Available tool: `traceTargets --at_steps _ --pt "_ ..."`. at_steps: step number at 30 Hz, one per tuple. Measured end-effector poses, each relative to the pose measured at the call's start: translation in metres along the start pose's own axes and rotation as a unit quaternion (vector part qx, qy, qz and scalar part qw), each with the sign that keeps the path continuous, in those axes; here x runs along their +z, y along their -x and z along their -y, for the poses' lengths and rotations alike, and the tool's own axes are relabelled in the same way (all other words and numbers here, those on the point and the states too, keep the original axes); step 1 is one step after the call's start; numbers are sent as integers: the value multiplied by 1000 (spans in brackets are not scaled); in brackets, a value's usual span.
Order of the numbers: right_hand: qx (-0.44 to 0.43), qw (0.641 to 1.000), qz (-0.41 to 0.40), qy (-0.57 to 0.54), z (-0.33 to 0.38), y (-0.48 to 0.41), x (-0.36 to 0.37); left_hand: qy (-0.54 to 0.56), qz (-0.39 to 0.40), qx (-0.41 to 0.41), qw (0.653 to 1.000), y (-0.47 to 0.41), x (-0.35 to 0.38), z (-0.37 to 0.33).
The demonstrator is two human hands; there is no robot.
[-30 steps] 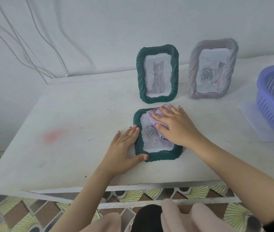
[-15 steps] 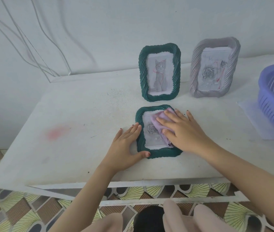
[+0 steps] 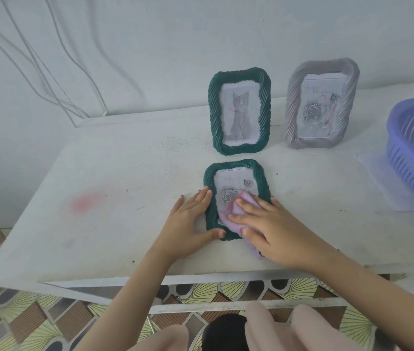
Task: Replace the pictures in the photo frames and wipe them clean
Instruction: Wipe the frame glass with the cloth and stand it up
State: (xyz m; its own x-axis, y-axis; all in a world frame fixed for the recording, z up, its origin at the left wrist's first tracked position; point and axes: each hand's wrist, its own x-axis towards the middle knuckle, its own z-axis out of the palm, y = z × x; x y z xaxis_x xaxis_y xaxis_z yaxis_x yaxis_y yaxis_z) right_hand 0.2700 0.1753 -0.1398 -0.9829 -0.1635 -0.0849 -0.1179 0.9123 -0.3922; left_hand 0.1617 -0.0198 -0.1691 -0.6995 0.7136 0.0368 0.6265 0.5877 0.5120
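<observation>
Inside the lying green frame (image 3: 260, 178), flat right hand (image 3: 274, 231) presses cloth (image 3: 233, 219) on a rose picture (image 3: 231, 186)

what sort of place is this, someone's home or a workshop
Most likely a room in a home, not a workshop: a worn white table against a plain wall, patterned floor tiles below, and a purple plastic basket at the table's right end.

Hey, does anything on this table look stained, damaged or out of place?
A pinkish-red smear stains the white table left of the flat green frame. Red scribbles cross the cat picture in the standing green frame and the rose picture in the grey frame. Nothing looks spilled.
</observation>
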Motion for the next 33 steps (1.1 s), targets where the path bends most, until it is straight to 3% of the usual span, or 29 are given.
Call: traceTargets --at_steps 3,5,10,11,13,15,16,18,20,26,30,33 --pt "14 1000 -4 25 -7 12 -7 13 11 -10 1000 0 -3 -3" --pt "36 999 -32 -15 -11 10 -7 13 7 -12 1000 0 -5 -9" --pt "91 946 -178 -254 2 3 -6 22 -149 77 986 9 -5 -43" --pt "90 937 -190 -281 7 2 -8 66 -152 67 984 10 -6 -53" --pt "67 922 -193 -329 13 1 -7 254 -116 -6 960 7 -11 -75" --pt "54 902 -182 -389 17 1 -4 446 -67 -101 887 0 -13 -86" --pt "56 888 -184 -417 17 1 -3 483 -52 -138 863 -4 -13 -86" --pt "77 864 -217 -447 15 1 -2 476 -49 -183 859 -9 -11 -81" --pt "111 860 -254 -429 10 1 -5 451 -73 -204 866 -10 -13 -75" --pt "163 946 -198 -199 -17 4 6 468 -159 -217 842 -1 -50 -43" --pt "167 964 -173 -113 -21 4 15 356 -239 -257 866 11 -76 -7" --pt "168 963 -183 -108 -20 3 15 266 -254 -302 880 16 -82 18"
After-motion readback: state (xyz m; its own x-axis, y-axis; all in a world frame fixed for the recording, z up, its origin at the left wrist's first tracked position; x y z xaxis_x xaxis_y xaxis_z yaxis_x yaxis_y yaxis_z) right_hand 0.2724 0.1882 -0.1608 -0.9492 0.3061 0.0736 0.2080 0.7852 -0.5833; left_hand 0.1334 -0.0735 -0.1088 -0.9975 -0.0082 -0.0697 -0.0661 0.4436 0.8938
